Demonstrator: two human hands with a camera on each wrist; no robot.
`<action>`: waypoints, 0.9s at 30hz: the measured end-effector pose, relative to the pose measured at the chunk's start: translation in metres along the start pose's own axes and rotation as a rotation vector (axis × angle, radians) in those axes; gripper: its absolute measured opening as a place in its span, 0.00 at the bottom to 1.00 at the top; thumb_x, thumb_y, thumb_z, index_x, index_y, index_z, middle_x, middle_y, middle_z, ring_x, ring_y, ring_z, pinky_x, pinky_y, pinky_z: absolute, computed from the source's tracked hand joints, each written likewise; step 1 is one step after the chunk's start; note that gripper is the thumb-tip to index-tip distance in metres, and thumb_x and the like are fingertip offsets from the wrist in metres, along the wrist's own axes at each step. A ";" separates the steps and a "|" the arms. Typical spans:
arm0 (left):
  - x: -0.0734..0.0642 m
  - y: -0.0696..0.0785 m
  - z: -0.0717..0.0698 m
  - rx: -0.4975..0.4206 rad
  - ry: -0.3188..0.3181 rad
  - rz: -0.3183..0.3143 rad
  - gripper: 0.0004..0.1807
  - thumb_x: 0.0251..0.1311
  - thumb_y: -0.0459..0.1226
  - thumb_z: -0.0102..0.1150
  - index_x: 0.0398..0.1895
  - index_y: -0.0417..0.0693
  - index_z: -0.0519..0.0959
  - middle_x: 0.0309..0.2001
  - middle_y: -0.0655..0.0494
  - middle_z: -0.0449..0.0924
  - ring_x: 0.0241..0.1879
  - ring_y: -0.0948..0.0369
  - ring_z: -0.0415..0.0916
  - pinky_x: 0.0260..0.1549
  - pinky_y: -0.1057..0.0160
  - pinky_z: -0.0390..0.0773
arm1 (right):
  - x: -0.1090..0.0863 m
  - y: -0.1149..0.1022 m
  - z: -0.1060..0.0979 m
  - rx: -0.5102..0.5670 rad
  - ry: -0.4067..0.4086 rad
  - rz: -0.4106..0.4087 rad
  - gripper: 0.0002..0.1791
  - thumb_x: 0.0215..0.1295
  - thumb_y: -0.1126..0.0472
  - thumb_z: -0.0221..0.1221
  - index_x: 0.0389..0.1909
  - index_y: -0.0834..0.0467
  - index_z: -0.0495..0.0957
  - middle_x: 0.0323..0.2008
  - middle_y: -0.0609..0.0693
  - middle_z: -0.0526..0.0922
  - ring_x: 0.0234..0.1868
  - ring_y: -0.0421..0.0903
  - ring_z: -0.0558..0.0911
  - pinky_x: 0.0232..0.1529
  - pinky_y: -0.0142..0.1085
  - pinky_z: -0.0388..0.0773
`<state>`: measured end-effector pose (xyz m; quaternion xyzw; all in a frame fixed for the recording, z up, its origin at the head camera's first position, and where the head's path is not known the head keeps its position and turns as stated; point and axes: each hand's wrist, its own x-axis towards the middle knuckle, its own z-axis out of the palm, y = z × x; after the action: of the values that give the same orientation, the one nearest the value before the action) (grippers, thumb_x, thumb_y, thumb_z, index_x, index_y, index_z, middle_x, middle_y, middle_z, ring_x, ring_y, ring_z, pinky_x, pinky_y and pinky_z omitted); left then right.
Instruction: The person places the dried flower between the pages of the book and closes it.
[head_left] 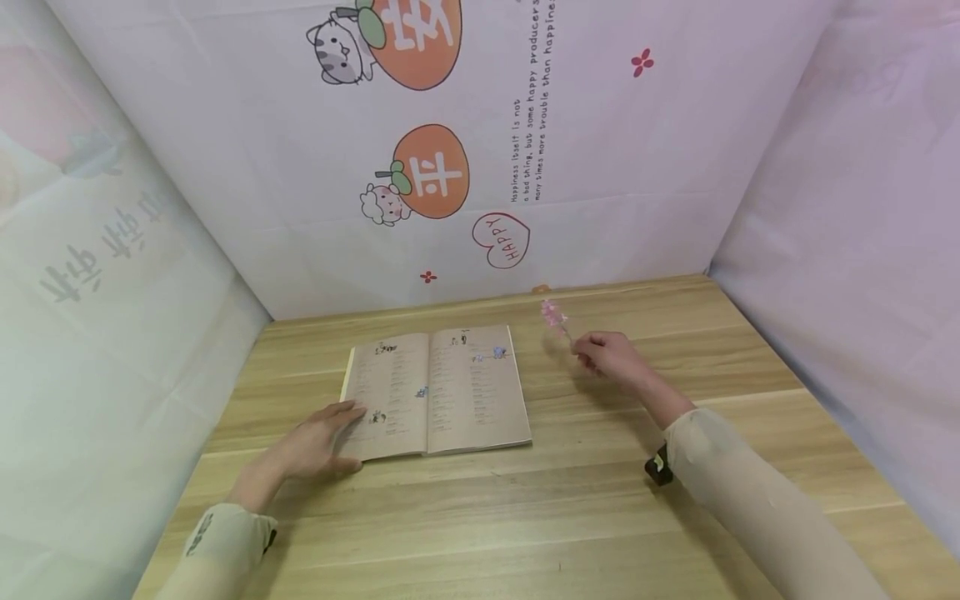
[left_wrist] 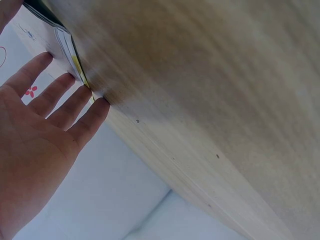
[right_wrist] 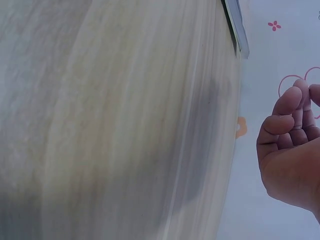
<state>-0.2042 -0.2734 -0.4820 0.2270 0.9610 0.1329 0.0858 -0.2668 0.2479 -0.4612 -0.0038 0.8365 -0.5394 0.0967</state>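
Observation:
An open book [head_left: 472, 400] lies flat on the wooden table, its two pages printed with columns of text and small drawings. My left hand [head_left: 315, 442] rests at the book's lower left edge with the fingers spread; in the left wrist view the fingertips of this hand [left_wrist: 45, 135] touch the page edge. To the right of the book, my right hand [head_left: 611, 358] pinches the thin stem of a pink flower sprig [head_left: 552, 314], held above the table with its blossoms pointing up and left. The right wrist view shows curled fingers on this hand [right_wrist: 290, 145], but not the flower.
The wooden table [head_left: 465, 525] runs back to a white printed cloth wall [head_left: 585, 167]. More cloth stands on the left [head_left: 112, 292] and right [head_left: 847, 208]. A dark device [head_left: 659, 465] is strapped at my right wrist.

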 end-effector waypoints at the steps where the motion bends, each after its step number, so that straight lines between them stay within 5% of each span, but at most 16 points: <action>1: 0.000 0.000 0.000 0.004 0.002 0.006 0.49 0.49 0.53 0.74 0.73 0.43 0.65 0.75 0.36 0.59 0.71 0.35 0.61 0.67 0.36 0.66 | 0.000 -0.001 0.001 -0.001 -0.004 -0.002 0.22 0.75 0.51 0.53 0.50 0.67 0.78 0.36 0.55 0.82 0.33 0.46 0.79 0.33 0.36 0.79; 10: -0.001 0.000 0.000 0.000 -0.002 -0.004 0.49 0.49 0.52 0.74 0.73 0.43 0.65 0.75 0.36 0.59 0.71 0.35 0.61 0.68 0.37 0.66 | -0.004 -0.016 0.008 0.029 -0.042 -0.004 0.16 0.76 0.54 0.52 0.44 0.63 0.80 0.34 0.54 0.81 0.28 0.40 0.77 0.28 0.30 0.76; 20: 0.000 0.000 -0.002 0.011 0.000 -0.005 0.49 0.49 0.52 0.74 0.73 0.43 0.65 0.75 0.36 0.59 0.71 0.35 0.61 0.68 0.37 0.65 | 0.000 -0.014 0.015 0.027 -0.034 -0.049 0.14 0.74 0.54 0.54 0.42 0.62 0.80 0.37 0.59 0.82 0.32 0.47 0.79 0.30 0.32 0.78; 27: -0.001 -0.002 -0.001 0.014 -0.003 -0.004 0.49 0.49 0.52 0.74 0.74 0.44 0.65 0.75 0.37 0.59 0.71 0.35 0.61 0.68 0.36 0.65 | -0.001 -0.016 0.020 0.037 -0.055 -0.046 0.16 0.74 0.54 0.54 0.44 0.63 0.79 0.34 0.53 0.82 0.33 0.45 0.79 0.33 0.32 0.79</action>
<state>-0.2041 -0.2755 -0.4813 0.2260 0.9622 0.1258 0.0858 -0.2639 0.2232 -0.4544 -0.0359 0.8231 -0.5565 0.1074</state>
